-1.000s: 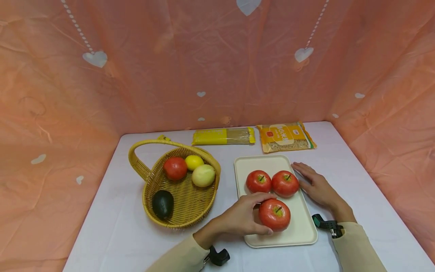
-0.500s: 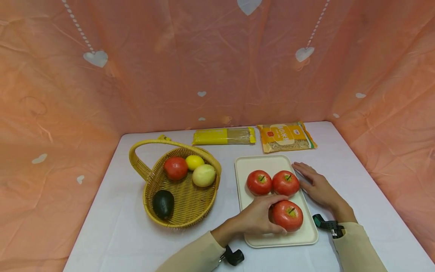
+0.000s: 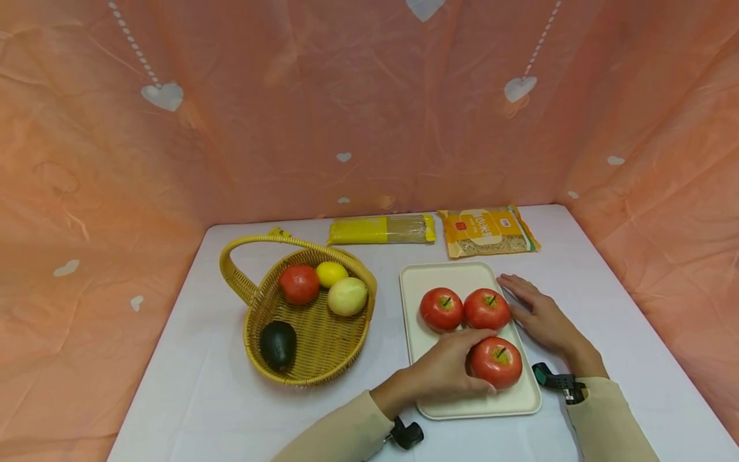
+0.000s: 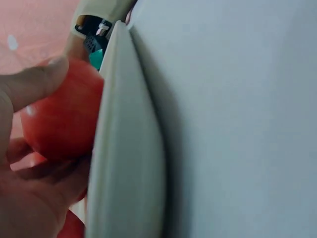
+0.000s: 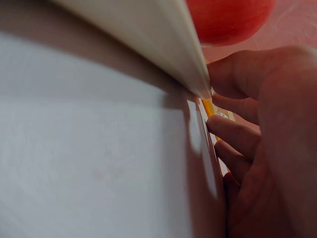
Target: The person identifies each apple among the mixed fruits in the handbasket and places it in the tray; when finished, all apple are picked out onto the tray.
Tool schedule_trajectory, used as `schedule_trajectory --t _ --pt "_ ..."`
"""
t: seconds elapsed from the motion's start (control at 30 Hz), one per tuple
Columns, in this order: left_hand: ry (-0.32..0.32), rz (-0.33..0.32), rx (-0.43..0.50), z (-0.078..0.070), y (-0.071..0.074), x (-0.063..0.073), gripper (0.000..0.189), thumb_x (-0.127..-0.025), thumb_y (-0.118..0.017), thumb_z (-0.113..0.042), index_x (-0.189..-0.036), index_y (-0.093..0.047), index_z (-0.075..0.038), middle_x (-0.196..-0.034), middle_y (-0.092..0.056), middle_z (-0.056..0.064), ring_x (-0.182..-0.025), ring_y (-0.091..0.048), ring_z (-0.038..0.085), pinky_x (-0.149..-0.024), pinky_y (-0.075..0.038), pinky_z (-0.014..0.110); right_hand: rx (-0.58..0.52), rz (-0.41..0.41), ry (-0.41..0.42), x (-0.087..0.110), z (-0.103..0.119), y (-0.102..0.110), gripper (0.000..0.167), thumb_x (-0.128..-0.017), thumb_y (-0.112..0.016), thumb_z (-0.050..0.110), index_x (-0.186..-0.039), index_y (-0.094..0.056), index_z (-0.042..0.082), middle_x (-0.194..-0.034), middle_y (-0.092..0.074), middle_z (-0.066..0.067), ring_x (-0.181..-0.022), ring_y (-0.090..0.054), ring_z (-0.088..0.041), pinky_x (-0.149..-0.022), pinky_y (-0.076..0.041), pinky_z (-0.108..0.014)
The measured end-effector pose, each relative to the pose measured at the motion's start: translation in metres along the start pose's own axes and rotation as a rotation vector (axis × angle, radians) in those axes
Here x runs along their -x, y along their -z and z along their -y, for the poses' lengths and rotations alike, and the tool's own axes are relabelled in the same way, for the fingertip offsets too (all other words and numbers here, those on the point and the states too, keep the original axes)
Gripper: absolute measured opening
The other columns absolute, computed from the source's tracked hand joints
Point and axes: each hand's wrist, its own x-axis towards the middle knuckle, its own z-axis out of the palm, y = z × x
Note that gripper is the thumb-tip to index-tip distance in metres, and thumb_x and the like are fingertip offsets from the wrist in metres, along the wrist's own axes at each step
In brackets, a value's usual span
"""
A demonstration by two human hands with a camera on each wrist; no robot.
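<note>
My left hand (image 3: 450, 369) grips a red apple (image 3: 499, 364) at the near right part of the cream rectangular tray (image 3: 447, 276). In the left wrist view, thumb and fingers curve around this apple (image 4: 64, 116), which is low beside the tray rim. Two more red apples, one on the left (image 3: 441, 310) and one on the right (image 3: 487, 310), sit side by side farther back on the tray. At the tray's right edge rests my right hand (image 3: 545, 321), its fingers loosely extended. The right wrist view shows its thumb (image 5: 237, 74) against the tray rim.
A yellow wicker basket (image 3: 323, 350) stands left, holding a red round fruit (image 3: 299, 284), a lemon (image 3: 331, 274), a pale green-yellow fruit (image 3: 348, 296) and a dark green avocado-like one (image 3: 278, 345). Behind lie a yellow noodle packet (image 3: 381, 230) and an orange grain bag (image 3: 487, 231).
My left hand has moved to the right across the tray with the near apple in its grip. The right hand stays at the tray's edge.
</note>
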Motion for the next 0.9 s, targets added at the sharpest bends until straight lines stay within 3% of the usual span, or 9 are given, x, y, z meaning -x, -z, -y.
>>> schedule_trajectory --t 0.13,0.23,0.37,0.47,0.53,0.6,0.7,0.77,0.9 --pt "-0.023 -0.019 -0.094 -0.005 0.001 0.0 0.09 -0.09 -0.093 -0.033 -0.164 -0.048 -0.011 -0.161 -0.06 -0.001 -0.145 -0.057 0.008 -0.124 -0.041 0.021 -0.008 0.0 0.003 0.0 0.001 0.002 0.064 -0.11 -0.062 0.023 -0.17 -0.041 0.018 -0.18 -0.029 -0.02 -0.168 -0.015 -0.049 -0.124 -0.02 -0.083" --pt "-0.006 -0.02 -0.154 -0.009 0.004 0.004 0.092 -0.089 -0.094 -0.036 -0.165 -0.047 -0.011 -0.161 -0.06 0.002 -0.145 -0.058 0.009 -0.123 -0.042 0.022 -0.019 -0.001 0.004 0.0 0.002 0.002 0.064 -0.11 -0.063 0.021 -0.17 -0.042 0.017 -0.179 -0.029 -0.021 -0.167 -0.017 -0.049 -0.123 -0.02 -0.084" --pt "0.015 -0.036 -0.159 -0.013 0.015 0.016 0.09 -0.088 -0.094 -0.039 -0.162 -0.051 -0.011 -0.155 -0.065 0.002 -0.135 -0.065 0.009 -0.117 -0.048 0.022 -0.007 -0.005 0.013 0.001 0.002 0.001 0.064 -0.109 -0.063 0.02 -0.169 -0.043 0.016 -0.178 -0.03 -0.021 -0.166 -0.019 -0.05 -0.123 -0.022 -0.084" --pt "-0.006 -0.037 -0.031 -0.014 0.027 0.03 0.083 -0.089 -0.094 -0.035 -0.159 -0.055 -0.013 -0.149 -0.069 -0.001 -0.126 -0.069 0.008 -0.108 -0.053 0.018 0.001 -0.003 0.018 0.0 0.002 0.001 0.064 -0.109 -0.063 0.021 -0.169 -0.043 0.016 -0.178 -0.031 -0.021 -0.166 -0.019 -0.05 -0.123 -0.022 -0.083" --pt "-0.028 0.002 0.127 -0.013 0.038 0.041 0.077 -0.09 -0.093 -0.029 -0.158 -0.058 -0.014 -0.147 -0.07 -0.001 -0.124 -0.07 0.007 -0.105 -0.054 0.016 0.004 -0.002 0.017 0.0 0.002 0.001 0.064 -0.11 -0.063 0.021 -0.17 -0.043 0.017 -0.178 -0.031 -0.021 -0.166 -0.019 -0.05 -0.123 -0.022 -0.083" --pt "-0.051 0.053 0.312 -0.012 0.049 0.054 0.072 -0.091 -0.093 -0.02 -0.155 -0.061 -0.012 -0.148 -0.071 0.003 -0.128 -0.07 0.009 -0.108 -0.055 0.018 0.001 0.0 0.013 0.0 0.001 0.002 0.064 -0.11 -0.062 0.022 -0.17 -0.042 0.017 -0.179 -0.03 -0.021 -0.166 -0.018 -0.05 -0.123 -0.021 -0.083" --pt "-0.082 0.116 0.506 -0.008 0.067 0.075 0.065 -0.092 -0.09 -0.011 -0.151 -0.065 -0.008 -0.147 -0.071 0.008 -0.131 -0.07 0.01 -0.112 -0.054 0.024 -0.002 0.002 0.003 0.0 0.0 0.002 0.064 -0.11 -0.062 0.023 -0.171 -0.041 0.017 -0.179 -0.028 -0.021 -0.167 -0.017 -0.05 -0.124 -0.02 -0.083" --pt "-0.097 0.128 0.589 -0.004 0.081 0.09 0.063 -0.091 -0.089 -0.005 -0.15 -0.065 -0.006 -0.147 -0.071 0.012 -0.133 -0.07 0.015 -0.114 -0.055 0.028 -0.007 0.006 -0.004 0.0 0.0 0.001 0.064 -0.111 -0.061 0.024 -0.171 -0.04 0.017 -0.18 -0.027 -0.021 -0.167 -0.016 -0.05 -0.124 -0.02 -0.083" --pt "-0.142 0.12 0.655 0.01 0.114 0.12 0.062 -0.093 -0.085 0.0 -0.151 -0.062 -0.001 -0.149 -0.067 0.022 -0.137 -0.069 0.024 -0.117 -0.055 0.038 -0.007 0.012 -0.009 0.0 -0.001 0.001 0.064 -0.111 -0.061 0.026 -0.171 -0.04 0.017 -0.18 -0.026 -0.021 -0.167 -0.016 -0.05 -0.124 -0.019 -0.083"
